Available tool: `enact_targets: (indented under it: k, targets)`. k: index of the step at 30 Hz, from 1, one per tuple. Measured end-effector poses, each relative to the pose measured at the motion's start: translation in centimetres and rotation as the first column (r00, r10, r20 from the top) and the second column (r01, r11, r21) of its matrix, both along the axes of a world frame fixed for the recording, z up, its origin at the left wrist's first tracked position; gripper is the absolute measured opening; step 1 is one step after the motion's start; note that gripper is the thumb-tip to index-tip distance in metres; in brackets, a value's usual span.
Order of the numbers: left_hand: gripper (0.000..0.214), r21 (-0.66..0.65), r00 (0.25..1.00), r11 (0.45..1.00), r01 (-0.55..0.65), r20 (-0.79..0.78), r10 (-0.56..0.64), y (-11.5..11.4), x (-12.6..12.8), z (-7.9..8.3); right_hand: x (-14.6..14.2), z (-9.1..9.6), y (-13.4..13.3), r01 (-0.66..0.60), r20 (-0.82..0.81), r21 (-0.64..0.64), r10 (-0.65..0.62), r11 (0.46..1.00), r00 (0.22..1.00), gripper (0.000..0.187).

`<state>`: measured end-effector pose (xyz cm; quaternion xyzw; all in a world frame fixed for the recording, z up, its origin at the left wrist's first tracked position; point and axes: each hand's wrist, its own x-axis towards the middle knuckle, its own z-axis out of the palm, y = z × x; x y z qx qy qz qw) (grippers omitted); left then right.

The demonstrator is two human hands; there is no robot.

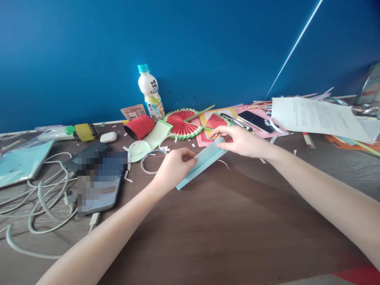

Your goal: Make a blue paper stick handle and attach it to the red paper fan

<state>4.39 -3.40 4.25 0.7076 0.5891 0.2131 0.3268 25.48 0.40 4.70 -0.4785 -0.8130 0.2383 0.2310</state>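
Note:
A long light-blue folded paper strip (204, 160) lies slantwise over the brown table (225, 221). My left hand (173, 166) is closed and pinches the strip near its middle. My right hand (239, 140) pinches the strip's far upper end with its fingertips. Just behind my right hand lie a round red pleated paper fan with a green rim (181, 123) and a smaller half fan (216, 120) on pink paper.
A phone (99, 180) with white cables (44, 206) lies at left, beside an earbud case (108, 137), a red paper roll (139, 126) and a drink bottle (151, 93). A second phone (257, 120), scissors (236, 121) and white sheets (314, 118) sit at right. A blue wall stands behind.

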Motion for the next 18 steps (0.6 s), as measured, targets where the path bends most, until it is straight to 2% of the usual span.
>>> enact_targets:
  k: [7,10,13,15,18]
  targets:
    - [0.019,0.014,1.0,1.0,-0.007,-0.002,0.007,0.1,0.0,-0.2,0.2,-0.4,0.3,0.105,0.088,0.056,-0.11,0.993,0.99,0.027]
    - [0.019,0.018,1.0,1.0,-0.003,0.01,0.002,0.1,0.0,-0.3,-0.2,-0.5,0.2,0.054,0.083,0.283,-0.081,0.958,0.993,0.025]
    - [0.019,0.038,1.0,0.999,0.003,0.025,-0.003,0.0,0.0,-0.4,-0.9,-0.7,-0.2,0.0,0.089,0.515,-0.054,0.857,0.995,0.018]
    - [0.019,0.055,0.999,0.998,0.008,0.033,-0.01,0.0,0.0,-0.4,-1.5,-0.8,-0.8,-0.055,0.072,0.535,0.019,0.843,0.997,0.014]
    - [0.02,0.075,0.999,0.997,0.014,0.048,-0.018,0.0,0.0,-0.4,-2.4,-0.9,-1.8,-0.154,0.058,0.459,0.143,0.875,0.988,0.013]
